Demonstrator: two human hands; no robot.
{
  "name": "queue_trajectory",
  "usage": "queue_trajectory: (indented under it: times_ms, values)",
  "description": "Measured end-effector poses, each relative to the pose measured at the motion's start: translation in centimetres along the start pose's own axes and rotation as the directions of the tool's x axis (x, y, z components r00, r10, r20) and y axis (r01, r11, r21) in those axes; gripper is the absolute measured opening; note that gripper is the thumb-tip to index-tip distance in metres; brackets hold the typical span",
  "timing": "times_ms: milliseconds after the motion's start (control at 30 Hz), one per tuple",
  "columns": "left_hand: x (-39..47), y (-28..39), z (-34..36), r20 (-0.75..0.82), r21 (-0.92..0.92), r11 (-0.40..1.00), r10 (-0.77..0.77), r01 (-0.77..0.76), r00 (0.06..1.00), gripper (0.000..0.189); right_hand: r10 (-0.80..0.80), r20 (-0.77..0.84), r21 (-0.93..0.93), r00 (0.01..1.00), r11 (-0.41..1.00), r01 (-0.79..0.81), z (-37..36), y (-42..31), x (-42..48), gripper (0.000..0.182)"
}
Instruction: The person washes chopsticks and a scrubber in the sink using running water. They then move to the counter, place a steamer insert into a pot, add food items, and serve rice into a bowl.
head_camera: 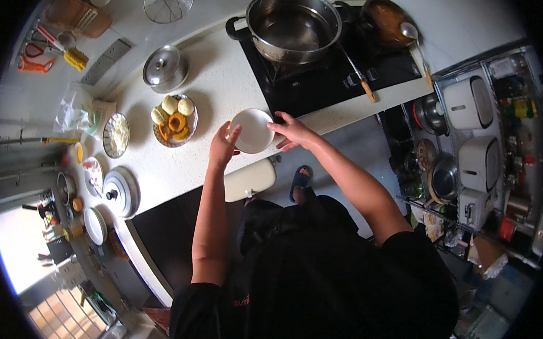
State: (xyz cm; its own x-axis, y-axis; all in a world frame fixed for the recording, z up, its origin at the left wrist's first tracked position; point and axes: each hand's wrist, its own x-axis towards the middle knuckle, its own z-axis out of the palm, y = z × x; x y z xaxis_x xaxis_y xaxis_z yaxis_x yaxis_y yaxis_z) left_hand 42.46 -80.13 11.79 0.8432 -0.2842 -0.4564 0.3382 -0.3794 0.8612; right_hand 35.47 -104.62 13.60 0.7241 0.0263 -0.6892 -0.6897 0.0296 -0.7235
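Note:
A white bowl (254, 134) is between my two hands at the front edge of the counter, its inside facing up and looking bare. My left hand (222, 145) grips its left side, thumb along the rim. On the opposite side, my right hand (296, 132) holds the rim with the thumb, its other fingers spread. Left of the bowl stands a patterned plate (178, 142) with pale steamed buns (170, 104) and orange pumpkin pieces (178, 122). A large steel pot (293, 27) with what looks like clear liquid sits on the black cooktop (311, 87).
A wok (384, 22) with brownish liquid holds a ladle (410, 31). A wooden-handled utensil (366, 87) reaches over the cooktop's front edge. A lidded pot (163, 69), a bowl of white food (117, 135) and a pot lid (119, 192) stand leftward. A wire shelf (457, 68) is at right.

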Motion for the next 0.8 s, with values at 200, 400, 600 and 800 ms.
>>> queue_trajectory:
  times_ms: [200, 400, 600, 800]
  values:
    - [-3.4, -0.2, 1.5, -0.06, -0.251, 0.967, -0.058, 0.041, 0.997, 0.079, 0.004, 0.173, 0.154, 0.985, 0.988, -0.031, -3.6, 2.6, -0.6, 0.07]
    - [-6.5, -0.9, 2.4, -0.12, -0.525, 0.85, -0.125, 0.045, 0.985, 0.076, 0.096, 0.338, -0.035, 0.936, 0.995, -0.089, -2.8, 4.8, -1.6, 0.039]
    - [-9.6, -0.7, -1.1, -0.181, -0.558, 0.83, -0.122, 0.0, 0.976, 0.069, 0.118, 0.6, -0.185, 0.791, 0.983, -0.006, 5.4, 2.0, -2.6, 0.033]
    - [-14.5, -5.8, -8.5, -0.201, -0.433, 0.899, -0.036, -0.056, 0.979, 0.056, 0.039, 0.551, -0.127, 0.833, 0.991, 0.038, 16.1, 1.0, -4.0, 0.027]
